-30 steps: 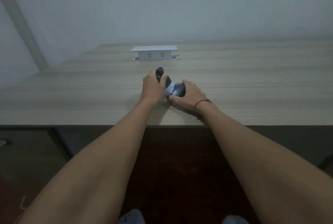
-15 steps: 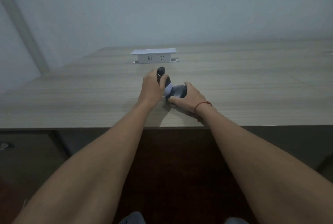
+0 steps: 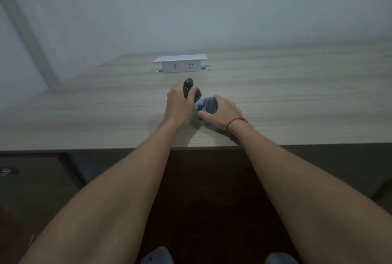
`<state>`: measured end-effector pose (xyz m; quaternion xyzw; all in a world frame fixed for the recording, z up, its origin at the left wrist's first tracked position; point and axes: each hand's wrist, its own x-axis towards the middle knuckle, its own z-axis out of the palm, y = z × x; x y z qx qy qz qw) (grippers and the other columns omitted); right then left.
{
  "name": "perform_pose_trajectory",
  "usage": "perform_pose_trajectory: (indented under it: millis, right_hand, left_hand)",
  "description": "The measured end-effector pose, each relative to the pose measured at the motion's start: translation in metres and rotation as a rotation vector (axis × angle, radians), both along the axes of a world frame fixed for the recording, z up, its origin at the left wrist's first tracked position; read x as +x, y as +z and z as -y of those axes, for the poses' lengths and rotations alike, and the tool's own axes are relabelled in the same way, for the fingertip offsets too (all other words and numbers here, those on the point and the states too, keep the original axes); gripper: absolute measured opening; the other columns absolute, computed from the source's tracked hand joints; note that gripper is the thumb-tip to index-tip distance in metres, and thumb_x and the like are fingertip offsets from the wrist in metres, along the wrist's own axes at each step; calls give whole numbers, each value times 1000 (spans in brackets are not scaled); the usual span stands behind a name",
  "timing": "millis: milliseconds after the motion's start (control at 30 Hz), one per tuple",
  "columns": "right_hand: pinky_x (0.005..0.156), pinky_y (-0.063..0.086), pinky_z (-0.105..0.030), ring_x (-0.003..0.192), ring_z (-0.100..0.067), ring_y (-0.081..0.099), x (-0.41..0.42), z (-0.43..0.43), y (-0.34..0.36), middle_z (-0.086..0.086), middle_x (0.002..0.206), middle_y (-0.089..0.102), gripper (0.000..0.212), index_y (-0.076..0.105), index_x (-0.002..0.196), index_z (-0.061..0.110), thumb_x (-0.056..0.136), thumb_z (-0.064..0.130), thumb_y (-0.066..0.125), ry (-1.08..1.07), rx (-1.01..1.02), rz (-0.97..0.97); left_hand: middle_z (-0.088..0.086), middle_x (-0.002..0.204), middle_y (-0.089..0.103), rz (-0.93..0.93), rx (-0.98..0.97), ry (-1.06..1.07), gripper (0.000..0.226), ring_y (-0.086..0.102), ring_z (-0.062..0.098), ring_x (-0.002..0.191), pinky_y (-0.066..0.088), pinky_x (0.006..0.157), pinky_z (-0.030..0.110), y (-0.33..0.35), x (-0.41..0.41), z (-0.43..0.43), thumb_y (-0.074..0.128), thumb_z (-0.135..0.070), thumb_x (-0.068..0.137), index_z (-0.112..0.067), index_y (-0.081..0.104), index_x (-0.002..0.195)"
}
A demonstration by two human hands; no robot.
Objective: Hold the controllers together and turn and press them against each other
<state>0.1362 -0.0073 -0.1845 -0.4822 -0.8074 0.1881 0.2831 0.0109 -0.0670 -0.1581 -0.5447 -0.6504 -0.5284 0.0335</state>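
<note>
**Both hands on a dark device near the table's front edge**

Two bare forearms reach forward over the front edge of the wooden table (image 3: 84,119). The right hand (image 3: 222,113), a red string (image 3: 234,122) at its wrist, has its fingers curled over the device's grey lower part (image 3: 209,104). Just left of it, the left hand (image 3: 179,104) grasps the device's black handle (image 3: 189,87), which stands upright. Well beyond the device, a white socket box (image 3: 180,64) stands on the table near the wall.
</note>
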Motion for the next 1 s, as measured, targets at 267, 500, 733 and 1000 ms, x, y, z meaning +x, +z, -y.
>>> perform_pose_trajectory:
  millis: [267,500,733,1000]
  right_hand:
    - [91,42,-41,114,-27,42,-1,-5,-5,-9,124,47,92,44,132,20,59,73,59,-54,3,14]
    - [73,54,-38,82,-19,59,3,-1,-4,-3,96,62,51,55,100,19,61,48,71,-30,-70,-143]
    - [79,54,-41,89,-21,59,3,-3,-4,-2,102,61,60,55,107,19,59,49,75,-20,-106,-166]
    - [73,52,-33,87,-17,56,4,-3,-4,3,98,55,68,54,113,19,55,49,75,-2,-116,-225]
  left_hand:
    - [13,92,61,-21,-15,-1,24,55,22,83,46,73,29,6,-5,-1,54,-24,96,-1,60,94]
    - [17,103,63,12,-104,0,30,59,28,93,50,79,35,4,9,-9,51,-27,97,1,58,106]
    - [20,103,63,-60,-67,37,31,57,31,91,40,74,30,24,4,-13,51,-27,97,2,58,102]
    - [20,105,62,-113,-164,107,26,57,30,92,35,72,28,5,-5,-14,52,-22,97,3,59,104]
